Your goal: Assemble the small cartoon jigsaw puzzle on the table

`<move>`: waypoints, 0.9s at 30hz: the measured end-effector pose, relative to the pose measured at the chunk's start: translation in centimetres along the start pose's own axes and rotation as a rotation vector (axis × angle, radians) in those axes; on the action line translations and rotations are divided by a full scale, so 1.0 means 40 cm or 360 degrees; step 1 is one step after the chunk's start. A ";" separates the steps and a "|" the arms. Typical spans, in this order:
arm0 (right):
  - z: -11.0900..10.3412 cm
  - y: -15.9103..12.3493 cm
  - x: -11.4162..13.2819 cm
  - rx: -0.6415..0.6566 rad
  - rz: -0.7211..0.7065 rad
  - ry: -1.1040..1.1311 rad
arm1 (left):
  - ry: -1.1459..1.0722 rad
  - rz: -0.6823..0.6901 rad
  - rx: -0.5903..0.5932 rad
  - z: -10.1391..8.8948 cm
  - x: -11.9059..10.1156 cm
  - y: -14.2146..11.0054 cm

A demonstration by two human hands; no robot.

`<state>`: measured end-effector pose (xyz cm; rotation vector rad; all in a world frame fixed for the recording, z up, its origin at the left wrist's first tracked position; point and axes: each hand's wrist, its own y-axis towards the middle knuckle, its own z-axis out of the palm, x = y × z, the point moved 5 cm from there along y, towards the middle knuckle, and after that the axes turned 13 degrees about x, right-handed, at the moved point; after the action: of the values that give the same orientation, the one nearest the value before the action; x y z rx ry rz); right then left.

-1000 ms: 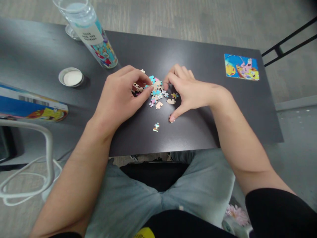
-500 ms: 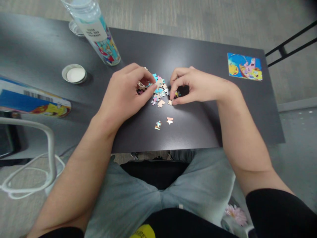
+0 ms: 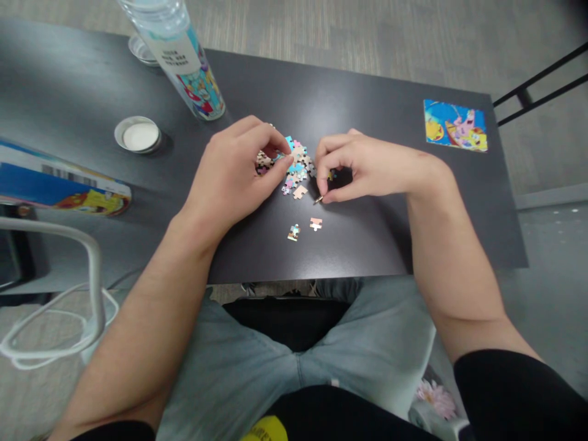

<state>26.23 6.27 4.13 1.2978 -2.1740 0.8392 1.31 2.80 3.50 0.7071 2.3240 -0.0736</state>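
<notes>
My right hand (image 3: 349,165) pinches a small jigsaw piece (image 3: 318,199) between thumb and forefinger. That piece is tilted on its edge, just over the dark table. A loose pile of jigsaw pieces (image 3: 298,165), some pale and some coloured, lies between my hands. Over the pile's left side my left hand (image 3: 248,165) is curled, thumb and forefinger tips close together; whatever is between them is too small to make out. Part of the pile is hidden under it. Nearer to me lie two separate pieces, a pinkish piece (image 3: 316,224) and a multicoloured piece (image 3: 294,232).
A picture card (image 3: 456,125) lies at the table's (image 3: 367,245) far right. To the left are a tall clear bottle (image 3: 193,73) with a cartoon print, a round lid (image 3: 138,135), another lid (image 3: 140,49) and a blue-and-yellow printed container (image 3: 64,180). A white cable (image 3: 94,269) loops at lower left.
My right hand has drawn slightly toward me and lifted the pale jigsaw piece onto its edge, away from the pile. My left hand has hardly moved.
</notes>
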 end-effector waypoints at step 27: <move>-0.042 -0.087 -0.174 -0.0512 0.0381 -0.0080 | 0.0002 0.0091 -0.0005 0.008 0.011 0.010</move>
<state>32.54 10.41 1.64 0.9239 -2.4156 0.5155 1.43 3.26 3.00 0.7714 2.3027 -0.0439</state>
